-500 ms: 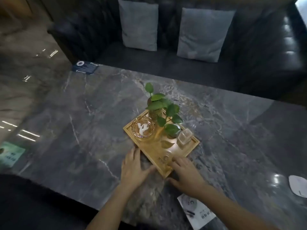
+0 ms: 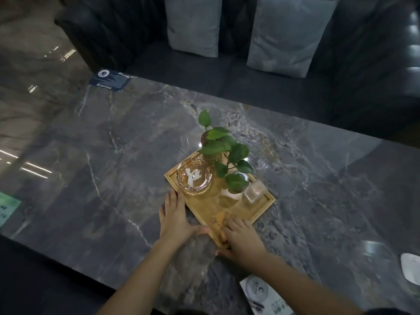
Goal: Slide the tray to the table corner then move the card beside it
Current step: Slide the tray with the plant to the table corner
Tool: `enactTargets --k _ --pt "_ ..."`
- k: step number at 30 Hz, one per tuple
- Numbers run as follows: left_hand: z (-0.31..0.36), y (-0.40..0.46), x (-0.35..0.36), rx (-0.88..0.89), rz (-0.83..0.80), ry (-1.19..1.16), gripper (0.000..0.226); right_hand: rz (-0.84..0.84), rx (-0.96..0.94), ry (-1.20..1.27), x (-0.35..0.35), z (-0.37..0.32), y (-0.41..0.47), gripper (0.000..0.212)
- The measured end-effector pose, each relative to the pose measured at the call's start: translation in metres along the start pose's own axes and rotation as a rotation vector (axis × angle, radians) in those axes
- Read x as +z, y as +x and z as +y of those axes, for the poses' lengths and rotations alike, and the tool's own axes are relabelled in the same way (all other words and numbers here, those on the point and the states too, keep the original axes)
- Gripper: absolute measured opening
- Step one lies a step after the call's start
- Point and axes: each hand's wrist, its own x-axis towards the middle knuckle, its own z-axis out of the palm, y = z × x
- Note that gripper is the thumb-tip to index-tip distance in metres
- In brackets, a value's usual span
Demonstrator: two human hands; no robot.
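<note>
A wooden tray (image 2: 254, 215) sits turned diagonally in the middle of the dark marble table (image 2: 109, 160). It carries a glass ashtray (image 2: 194, 177), a leafy plant in a jar (image 2: 223, 151) and a small clear holder (image 2: 254, 190). My left hand (image 2: 176, 218) lies flat against the tray's left edge, fingers spread on the table. My right hand (image 2: 241, 238) grips the tray's near corner, fingers over the rim. A white printed card (image 2: 263, 294) lies near the table's front edge, below my right forearm. A dark blue card (image 2: 110, 79) lies at the far left corner.
A black sofa with two grey cushions (image 2: 193, 23) stands behind the table. A white object (image 2: 411, 268) rests at the right edge. A green sticker (image 2: 6, 206) shows at the left edge. Glossy floor lies to the left.
The tray and both hands sit about where they were. My left hand has slid slightly further along the tray's left edge.
</note>
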Motion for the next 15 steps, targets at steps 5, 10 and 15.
enactTargets --k 5,10,15 --pt "0.005 0.002 -0.002 -0.023 -0.019 -0.027 0.164 0.027 -0.005 0.022 0.004 0.005 -0.001 0.054" --pt "0.009 0.003 -0.003 -0.036 -0.018 -0.031 0.165 0.072 -0.012 0.017 0.006 0.007 -0.002 0.047" --pt "0.017 0.003 0.0 -0.041 -0.029 -0.025 0.166 0.08 -0.013 0.008 0.007 0.015 -0.004 0.047"
